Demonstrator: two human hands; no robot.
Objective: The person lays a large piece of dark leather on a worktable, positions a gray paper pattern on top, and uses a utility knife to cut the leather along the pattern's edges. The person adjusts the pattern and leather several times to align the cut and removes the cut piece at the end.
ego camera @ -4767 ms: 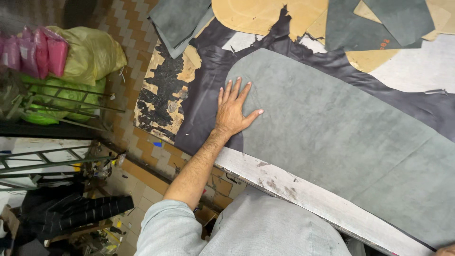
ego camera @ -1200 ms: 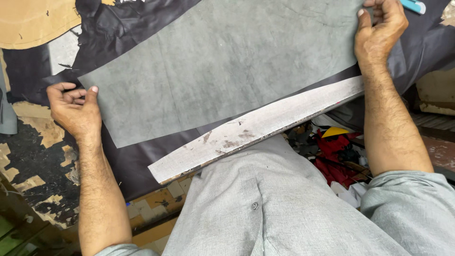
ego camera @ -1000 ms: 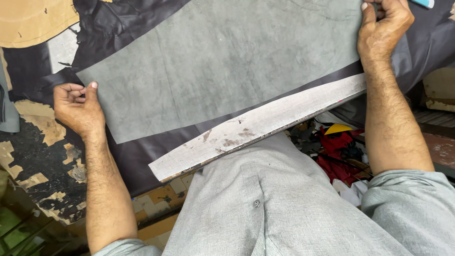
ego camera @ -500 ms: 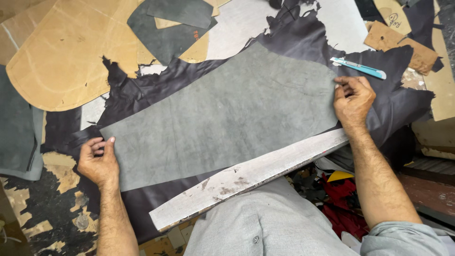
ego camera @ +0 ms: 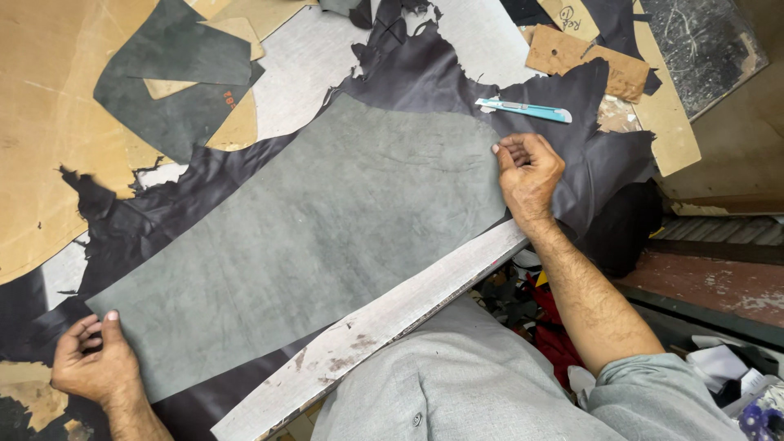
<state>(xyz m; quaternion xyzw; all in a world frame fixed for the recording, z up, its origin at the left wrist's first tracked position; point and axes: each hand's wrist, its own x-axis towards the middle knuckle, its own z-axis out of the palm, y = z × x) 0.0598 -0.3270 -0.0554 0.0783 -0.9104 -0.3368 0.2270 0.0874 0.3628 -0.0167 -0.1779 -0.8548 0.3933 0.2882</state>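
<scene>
Your left hand (ego camera: 91,363) pinches the lower-left corner of the grey leather panel (ego camera: 310,237), fingers curled closed on its edge; your right hand (ego camera: 529,173) grips the panel's right edge, fingers folded over it with the thumb on top; the panel lies flat and stretched between your two hands, slanting from lower left up to the right across the worktop (ego camera: 367,327), whose pale, worn front edge runs just below it; beneath the panel lies a dark purple-black hide (ego camera: 425,77) with ragged edges, showing all round it; a teal utility knife (ego camera: 524,110) rests on that hide just above your right hand, apart from your fingers; a second dark grey leather piece (ego camera: 175,86) lies at the upper left, well apart from the panel, partly over tan cardboard patterns (ego camera: 49,122); more brown cardboard pieces (ego camera: 584,61) lie at the upper right beside the hide; your grey shirt (ego camera: 457,392) fills the bottom of the view, against the worktop's edge
</scene>
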